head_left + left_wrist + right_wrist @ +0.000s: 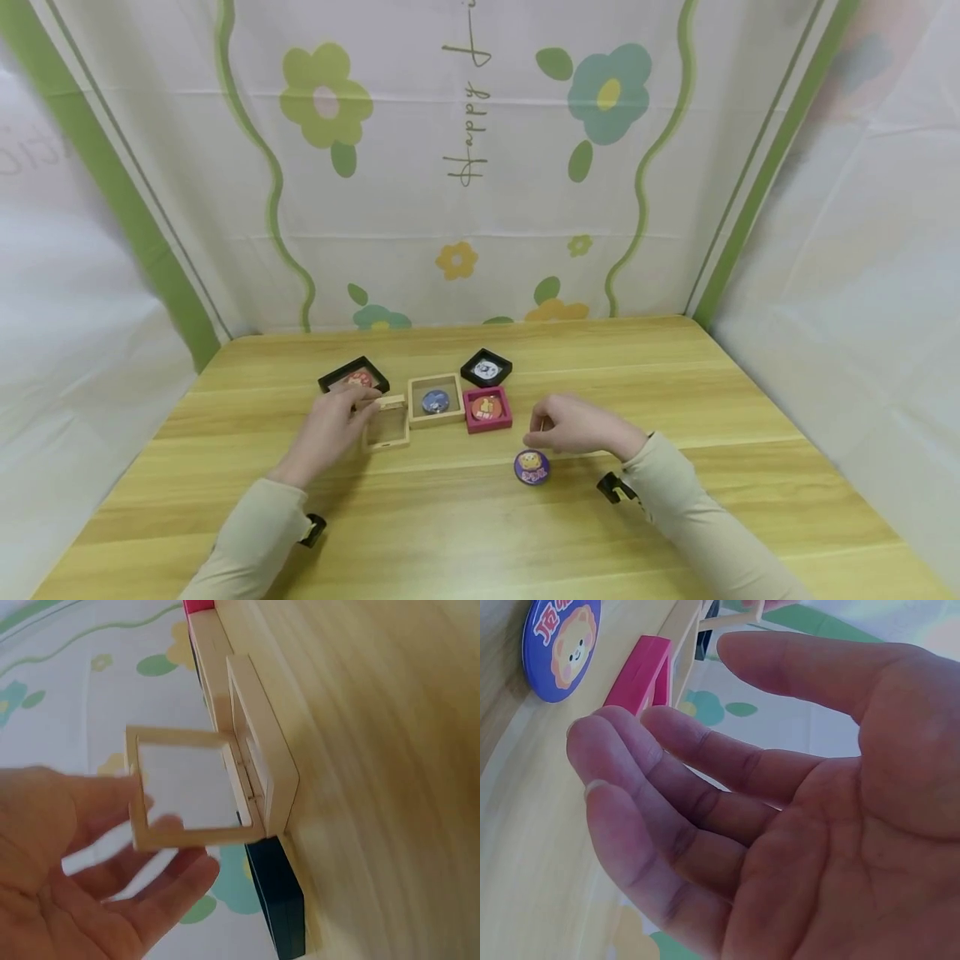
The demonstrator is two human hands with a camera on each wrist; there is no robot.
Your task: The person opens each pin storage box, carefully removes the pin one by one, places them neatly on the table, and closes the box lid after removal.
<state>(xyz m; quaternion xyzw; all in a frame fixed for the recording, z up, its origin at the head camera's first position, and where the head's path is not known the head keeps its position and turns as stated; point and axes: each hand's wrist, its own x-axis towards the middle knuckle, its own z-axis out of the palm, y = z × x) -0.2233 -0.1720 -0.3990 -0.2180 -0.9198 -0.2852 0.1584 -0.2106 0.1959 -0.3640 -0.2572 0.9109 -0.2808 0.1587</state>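
My left hand pinches the raised lid of a small, pale wooden display frame. In the left wrist view, the thumb and fingers of that hand are at the outer edge of the lid, which is hinged to its upright-looking half. My right hand hovers just above a round purple badge with a lion face. Seen from the right wrist, the hand has loosely bent fingers, with nothing between them, and the badge lies apart from them.
Right of the held frame sit a wooden frame with a blue badge and a magenta frame with a red badge. Behind are two black frames, one at left, another at right. A printed cloth hangs behind the table.
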